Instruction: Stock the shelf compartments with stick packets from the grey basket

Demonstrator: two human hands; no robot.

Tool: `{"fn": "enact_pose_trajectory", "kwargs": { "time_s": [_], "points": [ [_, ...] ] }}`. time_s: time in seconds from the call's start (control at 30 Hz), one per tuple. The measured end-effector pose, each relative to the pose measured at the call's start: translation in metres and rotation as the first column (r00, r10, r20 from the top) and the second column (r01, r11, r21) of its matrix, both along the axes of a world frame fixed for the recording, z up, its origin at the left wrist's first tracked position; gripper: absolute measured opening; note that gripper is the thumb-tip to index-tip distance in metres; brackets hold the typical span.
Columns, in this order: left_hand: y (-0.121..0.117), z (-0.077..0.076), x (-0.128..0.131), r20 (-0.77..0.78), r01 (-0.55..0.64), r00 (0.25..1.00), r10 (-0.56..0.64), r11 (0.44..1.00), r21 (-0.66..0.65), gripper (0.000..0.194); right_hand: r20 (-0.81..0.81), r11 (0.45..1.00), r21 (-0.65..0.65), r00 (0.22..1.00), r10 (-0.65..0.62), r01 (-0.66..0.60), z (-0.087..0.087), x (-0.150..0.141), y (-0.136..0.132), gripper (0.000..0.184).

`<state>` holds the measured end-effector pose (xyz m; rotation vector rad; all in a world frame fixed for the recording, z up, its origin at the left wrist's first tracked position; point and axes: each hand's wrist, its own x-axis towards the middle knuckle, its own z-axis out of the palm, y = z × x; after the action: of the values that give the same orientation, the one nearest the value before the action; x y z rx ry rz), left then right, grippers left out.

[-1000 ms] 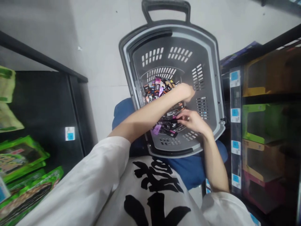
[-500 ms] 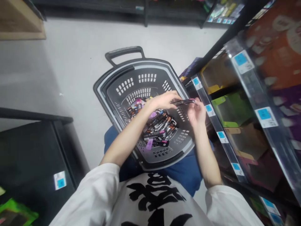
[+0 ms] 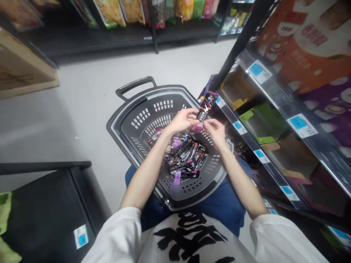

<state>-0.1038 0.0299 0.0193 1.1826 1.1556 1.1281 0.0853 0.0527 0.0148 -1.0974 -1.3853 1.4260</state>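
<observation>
My left hand and my right hand meet over the right side of a grey shopping basket. Between their fingertips is a long black packet with pink and orange parts, its far end pointing up toward the shelf. The left fingers pinch its left edge, while the right thumb and fingers grip near its pink lower end. Below, a pile of small black packets with pink, orange and purple bits lies in the basket. My left forearm hides part of that pile.
Close on the right stands a shelf rack with price tags and open display boxes. Bagged goods fill shelving across the aisle. A cardboard box is at the far left, and a black shelf at the near left.
The packet has turned from lying level and edge-on to standing upright with its printed face showing. My right hand has shifted left and down, closer to my left hand. The view has tilted up.
</observation>
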Motion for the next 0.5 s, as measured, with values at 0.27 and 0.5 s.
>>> {"fn": "enact_pose_trajectory", "kwargs": {
  "time_s": [0.27, 0.5],
  "points": [
    [-0.0012, 0.0042, 0.0016, 0.054, -0.005, 0.998, 0.008, 0.999, -0.053, 0.025, -0.042, 0.997, -0.08, 0.999, -0.026, 0.023, -0.0016, 0.001, 0.0028, 0.042],
    [-0.0007, 0.0036, 0.0004, 0.012, 0.004, 1.0, -0.003, 0.997, -0.073, 0.018, -0.019, 0.996, -0.085, 1.0, -0.022, 0.02, -0.0024, -0.0015, 0.0045, 0.028]
  ]
}}
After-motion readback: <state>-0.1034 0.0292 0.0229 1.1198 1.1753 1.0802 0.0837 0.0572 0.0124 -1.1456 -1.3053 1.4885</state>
